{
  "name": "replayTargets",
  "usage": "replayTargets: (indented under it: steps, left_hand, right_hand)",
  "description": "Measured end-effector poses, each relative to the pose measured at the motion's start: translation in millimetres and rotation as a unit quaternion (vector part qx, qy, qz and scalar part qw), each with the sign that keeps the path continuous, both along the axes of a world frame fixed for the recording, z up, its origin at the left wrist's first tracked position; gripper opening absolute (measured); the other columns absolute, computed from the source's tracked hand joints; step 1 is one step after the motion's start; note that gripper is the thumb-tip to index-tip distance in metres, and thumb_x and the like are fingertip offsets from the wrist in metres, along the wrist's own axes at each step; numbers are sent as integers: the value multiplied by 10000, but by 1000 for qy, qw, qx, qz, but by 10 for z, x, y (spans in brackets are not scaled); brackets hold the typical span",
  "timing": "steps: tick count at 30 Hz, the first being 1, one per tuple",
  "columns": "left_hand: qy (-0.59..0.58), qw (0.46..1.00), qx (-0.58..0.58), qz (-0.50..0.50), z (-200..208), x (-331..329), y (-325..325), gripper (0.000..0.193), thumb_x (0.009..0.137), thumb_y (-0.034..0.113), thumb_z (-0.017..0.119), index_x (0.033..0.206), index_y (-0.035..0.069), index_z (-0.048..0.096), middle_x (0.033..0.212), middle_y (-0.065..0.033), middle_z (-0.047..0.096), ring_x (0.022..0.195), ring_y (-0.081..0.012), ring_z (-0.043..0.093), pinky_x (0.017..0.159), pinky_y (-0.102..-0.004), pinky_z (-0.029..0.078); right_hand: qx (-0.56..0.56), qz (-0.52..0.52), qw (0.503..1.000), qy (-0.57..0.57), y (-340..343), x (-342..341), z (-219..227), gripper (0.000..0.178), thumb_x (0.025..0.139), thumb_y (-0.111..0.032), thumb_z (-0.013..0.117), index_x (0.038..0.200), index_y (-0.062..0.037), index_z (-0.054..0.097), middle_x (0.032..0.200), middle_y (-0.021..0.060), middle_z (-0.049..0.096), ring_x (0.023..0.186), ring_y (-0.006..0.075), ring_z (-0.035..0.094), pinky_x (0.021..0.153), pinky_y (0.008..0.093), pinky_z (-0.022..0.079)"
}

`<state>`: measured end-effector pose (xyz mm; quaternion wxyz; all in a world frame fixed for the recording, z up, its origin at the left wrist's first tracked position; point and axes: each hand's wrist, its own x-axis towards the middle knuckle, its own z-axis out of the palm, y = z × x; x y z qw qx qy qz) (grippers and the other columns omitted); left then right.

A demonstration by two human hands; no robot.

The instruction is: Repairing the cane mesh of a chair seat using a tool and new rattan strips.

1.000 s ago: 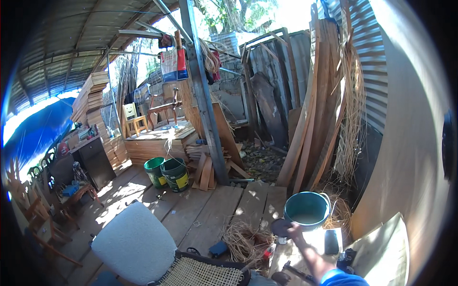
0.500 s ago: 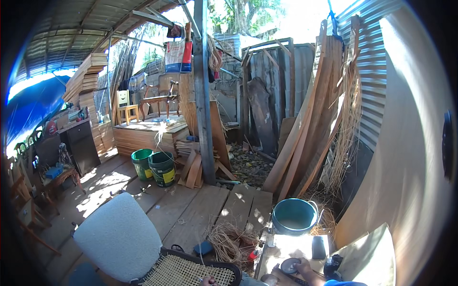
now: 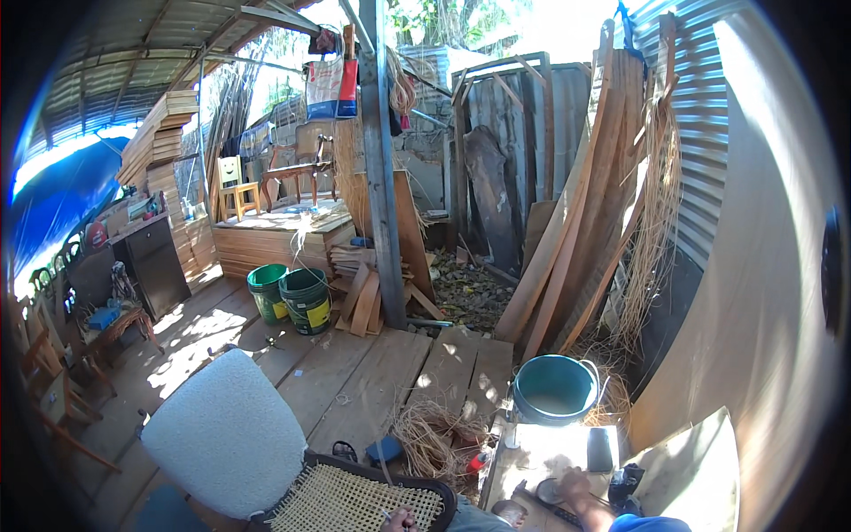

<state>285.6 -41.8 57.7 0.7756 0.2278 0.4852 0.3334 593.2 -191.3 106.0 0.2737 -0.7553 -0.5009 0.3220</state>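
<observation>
Sunlit floorboards (image 3: 377, 377) lie beyond the woven seat (image 3: 341, 501). Right of that seat is a pale counter (image 3: 523, 457), a teal bucket (image 3: 556, 390) at its far end. The right hand (image 3: 576, 488), beside that bucket 1 second ago, has come down to a dark disc (image 3: 547, 490) right of the seat; clamped or merely touching, I cannot tell. The left hand (image 3: 401, 520), newly visible, curls over the seat, its grip's contents unclear: 2 hands, 2 places.
</observation>
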Motion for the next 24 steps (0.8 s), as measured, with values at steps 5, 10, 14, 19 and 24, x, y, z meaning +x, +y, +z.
replayTargets:
  steps: [5,10,14,19,24]
  left_hand:
    - [80,975,126,-166,125,11,-204,221,894,313,531,880,96,569,672,-22,542,532,-123,503,441,-258,410]
    - [181,932,190,-251,303,174,-336,247,899,267,494,1027,69,568,663,-26,540,521,-117,495,439,-274,401]
    - [197,915,215,-280,23,-4,-303,303,914,268,471,1016,0,569,811,-96,575,718,-223,533,607,-353,458]
    - [368,834,237,-337,735,-170,-370,499,911,380,476,1151,-56,521,1040,-206,592,904,-316,553,773,-405,436]
    - [409,838,132,-336,961,-316,-368,512,925,340,459,1319,15,434,1249,-193,518,1116,-314,520,889,-376,426]
  right_hand:
    - [245,43,900,359,45,-497,125,353,887,-250,529,1150,-22,584,972,90,652,853,198,629,769,302,489]
    - [-55,104,925,363,695,-1154,29,349,919,-314,525,1142,-50,573,887,32,615,776,92,569,691,227,463]
    - [-44,87,924,369,770,-1326,-185,284,935,-273,519,1003,-24,638,750,4,632,682,70,580,635,207,469]
    - [-4,0,922,387,704,-1384,-191,257,911,-267,554,891,-28,649,726,1,608,690,67,557,633,208,449]
    - [37,-45,923,380,765,-1199,-426,259,890,-240,586,818,-5,669,678,31,632,617,75,573,575,225,469]
